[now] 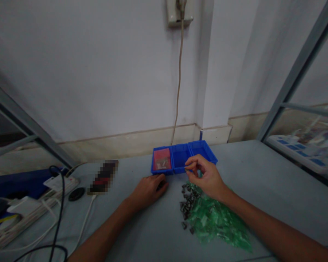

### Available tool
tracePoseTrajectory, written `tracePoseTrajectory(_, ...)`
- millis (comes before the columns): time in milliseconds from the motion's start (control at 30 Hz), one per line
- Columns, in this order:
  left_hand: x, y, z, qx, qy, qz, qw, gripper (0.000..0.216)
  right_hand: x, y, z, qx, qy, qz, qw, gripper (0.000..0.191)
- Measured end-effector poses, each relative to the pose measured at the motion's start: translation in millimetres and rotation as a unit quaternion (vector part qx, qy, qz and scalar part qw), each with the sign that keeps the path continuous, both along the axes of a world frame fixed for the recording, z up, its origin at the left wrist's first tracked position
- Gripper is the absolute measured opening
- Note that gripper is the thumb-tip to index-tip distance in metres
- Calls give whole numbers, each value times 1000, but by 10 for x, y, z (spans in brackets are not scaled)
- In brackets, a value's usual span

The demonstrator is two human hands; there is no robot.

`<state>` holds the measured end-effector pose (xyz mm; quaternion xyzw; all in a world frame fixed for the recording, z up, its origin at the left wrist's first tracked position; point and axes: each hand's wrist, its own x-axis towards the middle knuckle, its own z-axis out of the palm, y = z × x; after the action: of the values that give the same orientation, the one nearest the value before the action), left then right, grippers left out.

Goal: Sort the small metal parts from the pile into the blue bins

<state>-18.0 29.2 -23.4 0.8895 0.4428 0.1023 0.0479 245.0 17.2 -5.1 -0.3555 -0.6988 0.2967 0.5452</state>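
Note:
My right hand (205, 175) is raised over the front edge of the blue bins, thumb and fingertips pinched on a small metal piece (187, 169). Loosely curled, my left hand (150, 189) rests on the table just in front of the left bin; its fingers are closed and nothing shows in them. Below my right hand lies a loose pile of small dark metal pieces (190, 200). They spill beside a crumpled green plastic bag (218, 220), which lies under my right forearm.
Three joined blue bins (180, 146) stand near the wall; the left one holds a pink sheet (161, 154) and a small clear packet (163, 163). At left are a blurred-out phone-like object (104, 176), a black disc (76, 194), cables and a power strip (24, 222).

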Motion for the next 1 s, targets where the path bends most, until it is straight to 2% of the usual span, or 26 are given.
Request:
tracePoseTrajectory(300, -6, 2, -4, -5, 1, -2, 1000, 23, -7, -17, 19, 9, -9, 0, 1000, 21)
tracePoseTrajectory(467, -6, 5, -7, 2, 12, 0, 1000, 22, 2, 7, 66, -51, 29, 10, 998, 14)
tracePoseTrajectory(667, -18, 7, -25, 8, 8, -6, 1000, 21, 37, 93, 46, -111, 88, 16, 990, 16)
tracePoseTrajectory(867, -12, -3, -2, 7, 7, -6, 1000, 20, 32, 149, 23, -199, 169, 40, 964, 21)
tracePoseTrajectory(1000, -9, -4, 2, 2, 2, -5, 1000, 20, 38, 181, 37, -266, 263, 57, 926, 22)
